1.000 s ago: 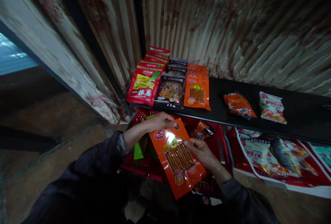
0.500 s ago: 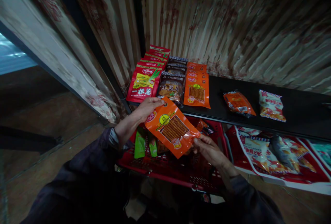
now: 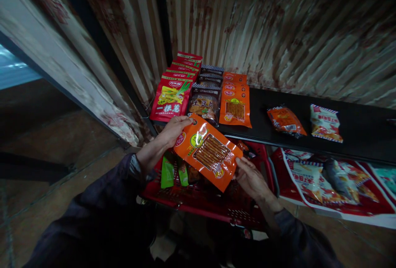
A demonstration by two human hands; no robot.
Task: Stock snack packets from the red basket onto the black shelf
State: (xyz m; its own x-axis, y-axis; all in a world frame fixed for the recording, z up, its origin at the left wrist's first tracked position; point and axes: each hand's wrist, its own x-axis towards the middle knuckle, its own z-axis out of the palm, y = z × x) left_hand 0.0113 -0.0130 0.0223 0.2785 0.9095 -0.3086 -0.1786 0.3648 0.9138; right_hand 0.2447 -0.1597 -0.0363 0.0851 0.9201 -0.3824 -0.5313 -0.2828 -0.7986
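Note:
Both hands hold one orange snack packet [image 3: 212, 152] with brown sticks showing through its window, tilted above a red basket [image 3: 198, 204]. My left hand [image 3: 168, 138] pinches its upper left corner, and my right hand [image 3: 252, 179] grips the lower right edge. Beneath it in the basket lie green packets [image 3: 167, 171] and other packets partly hidden. On the black shelf ahead stand overlapping rows of red packets [image 3: 171, 96], dark potato-slice packets [image 3: 204, 105] and matching orange packets [image 3: 235, 105].
Farther right on the shelf [image 3: 355, 131] lie an orange-and-black packet [image 3: 286, 121] and a white packet [image 3: 325, 122]. Below them is a red-and-white box [image 3: 337, 214] of snack bags. A striped curtain [image 3: 278, 32] hangs behind, and a dark post [image 3: 108, 49] stands at left.
The orange packet has turned slightly and its lower right end has shifted a little right. Both hands keep their hold. The view has moved very slightly.

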